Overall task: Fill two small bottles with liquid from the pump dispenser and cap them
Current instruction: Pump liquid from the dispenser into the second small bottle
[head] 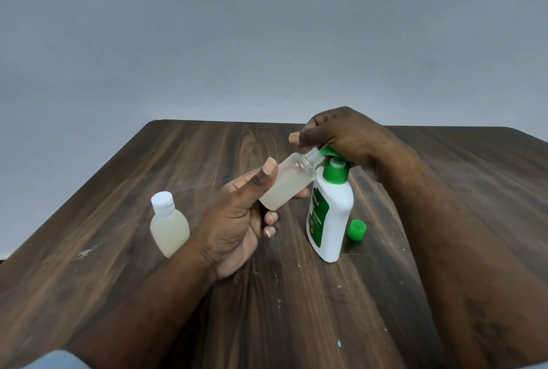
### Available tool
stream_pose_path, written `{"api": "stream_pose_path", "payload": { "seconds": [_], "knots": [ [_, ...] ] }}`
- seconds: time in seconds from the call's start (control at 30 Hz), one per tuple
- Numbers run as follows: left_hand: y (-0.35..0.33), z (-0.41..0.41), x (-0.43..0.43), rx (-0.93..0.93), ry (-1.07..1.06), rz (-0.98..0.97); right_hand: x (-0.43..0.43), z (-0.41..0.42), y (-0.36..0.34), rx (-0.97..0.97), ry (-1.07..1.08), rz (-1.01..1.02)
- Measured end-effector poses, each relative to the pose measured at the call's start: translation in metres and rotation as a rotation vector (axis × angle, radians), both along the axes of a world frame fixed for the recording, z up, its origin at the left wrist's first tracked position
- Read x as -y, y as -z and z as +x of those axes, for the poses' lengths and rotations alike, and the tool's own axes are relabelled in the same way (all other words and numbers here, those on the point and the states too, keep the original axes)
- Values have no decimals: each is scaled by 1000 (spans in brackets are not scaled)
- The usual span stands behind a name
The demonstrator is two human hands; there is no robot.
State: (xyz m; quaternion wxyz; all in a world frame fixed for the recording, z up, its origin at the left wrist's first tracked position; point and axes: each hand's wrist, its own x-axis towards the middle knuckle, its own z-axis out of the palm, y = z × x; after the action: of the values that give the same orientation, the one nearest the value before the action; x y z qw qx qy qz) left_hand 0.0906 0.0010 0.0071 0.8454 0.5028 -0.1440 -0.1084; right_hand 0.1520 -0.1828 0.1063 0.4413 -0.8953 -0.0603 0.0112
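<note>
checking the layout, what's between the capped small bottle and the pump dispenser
In the head view, the left hand lies between the capped small bottle and the pump dispenser, holding the uncapped bottle tilted toward the spout.

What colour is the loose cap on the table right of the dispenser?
Green: the loose cap shows clearest in the head view.

- A plain grey wall (267, 27) fills the upper frame, evenly lit.
- A dark wood-grain table (184, 161), scuffed and scratched, stands against it.

Plain indoor room — wooden table (178, 294), grey wall (267, 27).
</note>
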Motion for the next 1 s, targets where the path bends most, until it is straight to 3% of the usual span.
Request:
{"api": "stream_pose_path", "payload": {
  "seconds": [1.0],
  "knots": [
    [0,0,0,10,19,-1,2,-1,-2,24,-3,49]
  ]
}}
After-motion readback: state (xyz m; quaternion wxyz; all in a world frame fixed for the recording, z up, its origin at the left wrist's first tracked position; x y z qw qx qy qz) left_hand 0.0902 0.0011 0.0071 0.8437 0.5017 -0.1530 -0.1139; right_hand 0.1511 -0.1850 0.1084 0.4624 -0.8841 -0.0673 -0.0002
